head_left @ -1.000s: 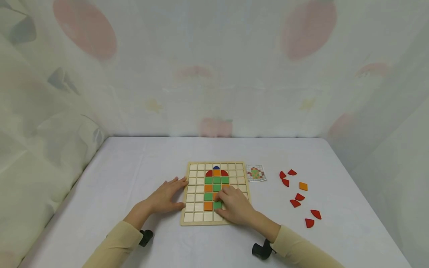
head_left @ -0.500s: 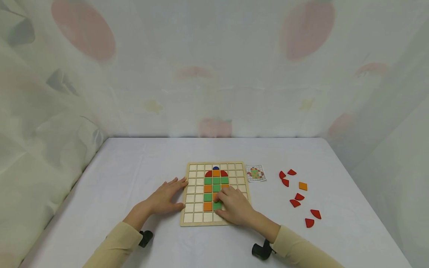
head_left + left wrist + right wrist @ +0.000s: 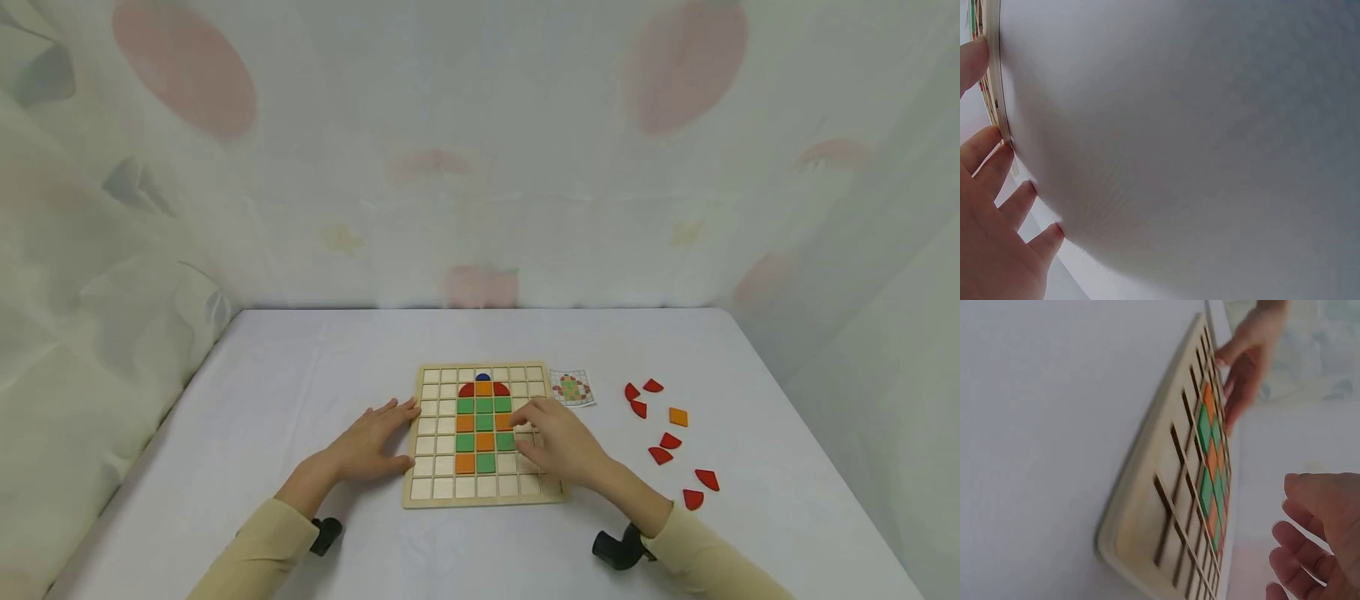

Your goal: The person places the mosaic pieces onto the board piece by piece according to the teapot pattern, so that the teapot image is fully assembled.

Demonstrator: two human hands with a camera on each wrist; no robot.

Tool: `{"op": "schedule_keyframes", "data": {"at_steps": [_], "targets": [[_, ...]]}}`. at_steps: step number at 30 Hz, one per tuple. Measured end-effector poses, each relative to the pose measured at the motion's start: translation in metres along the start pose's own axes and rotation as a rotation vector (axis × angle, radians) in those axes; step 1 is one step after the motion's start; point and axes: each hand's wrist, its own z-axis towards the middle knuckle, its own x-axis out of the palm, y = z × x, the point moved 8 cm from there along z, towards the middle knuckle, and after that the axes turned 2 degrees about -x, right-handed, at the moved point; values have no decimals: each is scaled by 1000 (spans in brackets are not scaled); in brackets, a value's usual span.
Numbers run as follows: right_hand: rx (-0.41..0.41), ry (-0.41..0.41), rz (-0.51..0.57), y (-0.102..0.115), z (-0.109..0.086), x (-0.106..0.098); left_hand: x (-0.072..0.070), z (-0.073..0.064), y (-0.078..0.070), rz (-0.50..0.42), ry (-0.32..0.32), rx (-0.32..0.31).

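A wooden grid board [image 3: 483, 502] lies flat on the table, its middle columns filled with green squares [image 3: 485, 463] and orange squares [image 3: 465, 463]. Near its far edge sit two red quarter-round pieces [image 3: 501, 389] and a blue half-round piece [image 3: 483, 377]. My left hand [image 3: 372, 442] rests at the board's left edge, fingers spread; in the left wrist view its thumb and some fingertips [image 3: 1004, 150] touch the wooden side. Over the board's right half hovers my right hand [image 3: 558, 437], fingers loosely bent. In the right wrist view, nothing shows between its thumb and fingers [image 3: 1300, 550].
A small printed card [image 3: 573, 388] with a coloured grid picture lies beside the board's far right corner. Farther right are several loose red quarter-round pieces [image 3: 661, 456] and one orange square [image 3: 678, 417]. Patterned cloth [image 3: 480, 167] hangs behind and beside the table.
My right hand has lifted off the lower middle of the board and shifted right, uncovering an orange and a green square. The left hand stays put.
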Motion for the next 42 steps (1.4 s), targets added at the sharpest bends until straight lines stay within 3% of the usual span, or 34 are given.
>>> {"op": "schedule_keyframes", "data": {"at_steps": [9, 20, 31, 37, 42], "targets": [[105, -125, 32, -39, -16, -45, 0, 0, 2, 2, 2, -4], [227, -244, 49, -98, -59, -86, 0, -1, 2, -2, -6, 10], [412, -90, 102, -161, -97, -102, -2, -1, -1, -6, -1, -5], [519, 5, 140, -191, -112, -95, -1, -1, 0, -10, -4, 2], [550, 55, 165, -202, -120, -89, -1, -1, 1, -12, -8, 7]]}}
